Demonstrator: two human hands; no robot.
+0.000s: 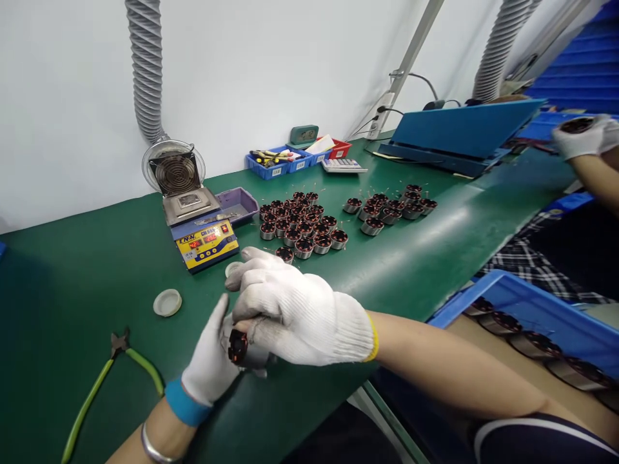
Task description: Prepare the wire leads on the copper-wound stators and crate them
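Note:
My left hand (210, 357), in a white glove with a blue cuff, is closed around a motor stator (238, 347) with a dark, copper-wound core and a metal rim. The stator is tilted on its side, low over the table's front edge. My right hand (290, 303), in a white glove with a yellow cuff, reaches across it with bent fingers. Its thumb rests by the stator's edge, and whatever the fingers pinch is hidden. Several more stators (304, 247) stand grouped on the green table (401, 258) beyond my hands.
A yellow-and-blue soldering pot (207, 246) stands behind my hands, beside a purple tray (244, 205). Green-handled cutters (118, 345) and a round white lid (167, 303) lie left. A blue bin (536, 303) of stators sits right. A co-worker's gloved hand (580, 138) holds a stator.

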